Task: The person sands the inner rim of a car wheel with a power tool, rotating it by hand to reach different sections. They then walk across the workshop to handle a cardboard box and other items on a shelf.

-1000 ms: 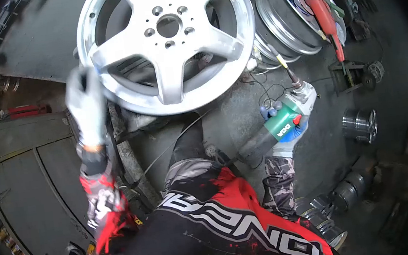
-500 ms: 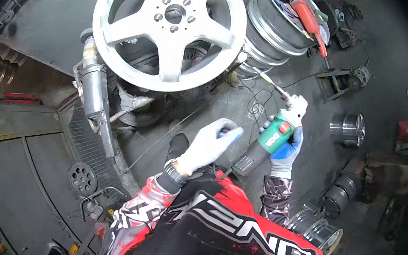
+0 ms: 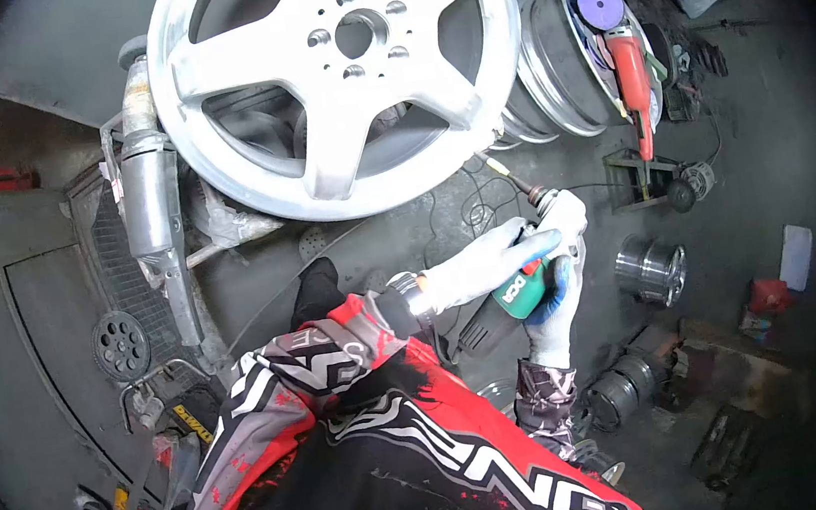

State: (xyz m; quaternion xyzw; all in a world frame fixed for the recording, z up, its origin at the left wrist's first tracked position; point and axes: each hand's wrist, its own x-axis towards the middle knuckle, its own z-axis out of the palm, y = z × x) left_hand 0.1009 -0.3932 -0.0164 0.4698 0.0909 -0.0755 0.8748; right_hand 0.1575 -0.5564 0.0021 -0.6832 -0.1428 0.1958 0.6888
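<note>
My right hand (image 3: 554,319), in a white glove with blue palm coating, grips a green and black die grinder (image 3: 521,292) from its right side. My left hand (image 3: 478,269), gloved the same way, lies over the top of the tool with its fingers against the body near the white head. A thin shaft with a pale tip (image 3: 499,166) points up and left from the head. Just beyond that tip stands a large silver five-spoke wheel rim (image 3: 331,153), its face toward me. The fingertips under the tool are partly hidden.
A red power tool (image 3: 630,79) with a purple disc rests on stacked rims (image 3: 548,68) at right. Left of the rim stands a grey metal cylinder on an arm (image 3: 152,199). Cords (image 3: 484,211) trail on the floor. Another rim (image 3: 651,271) lies farther right.
My left hand has moved right and come onto the die grinder. The tool has shifted slightly left and up in view, and the wheel rim looks larger and nearer.
</note>
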